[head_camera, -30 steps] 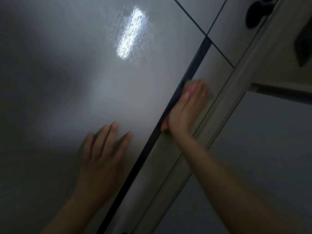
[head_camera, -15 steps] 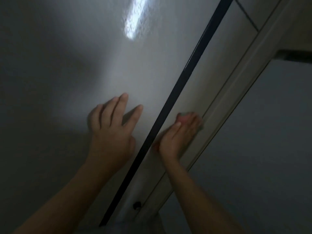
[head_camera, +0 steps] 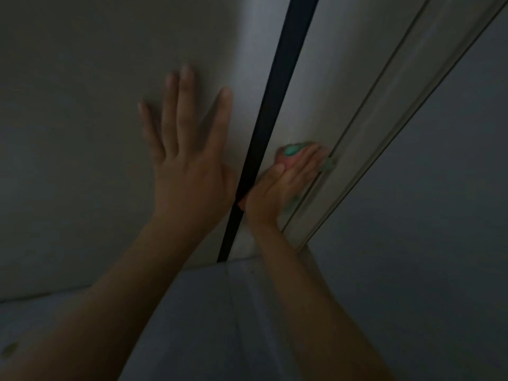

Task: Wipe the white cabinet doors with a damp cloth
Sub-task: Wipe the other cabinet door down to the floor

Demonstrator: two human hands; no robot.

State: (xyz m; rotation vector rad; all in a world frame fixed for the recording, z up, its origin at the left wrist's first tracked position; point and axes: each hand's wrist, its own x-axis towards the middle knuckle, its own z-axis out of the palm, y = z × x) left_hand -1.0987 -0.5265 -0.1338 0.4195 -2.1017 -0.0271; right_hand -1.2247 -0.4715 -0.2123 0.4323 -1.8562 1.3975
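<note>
Here the right hand (head_camera: 280,185) presses a cloth (head_camera: 291,151) flat against the narrow white cabinet door (head_camera: 310,100), its fingers laid straight over the fabric rather than curled, so the grip is open; only a green and pinkish edge of the cloth peeks out at the hand's 12 o'clock. The left hand (head_camera: 187,149) lies open too, fingers spread, palm resting on the wide door (head_camera: 96,119) at 9 o'clock of the dark gap (head_camera: 270,105) between the doors.

The likely trouble, as a judgement: the cloth is barely held, only pinned, so a quick stroke could let it slip out from under the palm, or bunch into the dark gap at the hand's 9 o'clock. The door frame (head_camera: 384,111) at 3 o'clock hems the stroke in, and fingertips may knock it. Dim light could leave missed streaks unnoticed. Below, at 6 o'clock, a pale ledge (head_camera: 192,298) meets the doors' lower edge.
</note>
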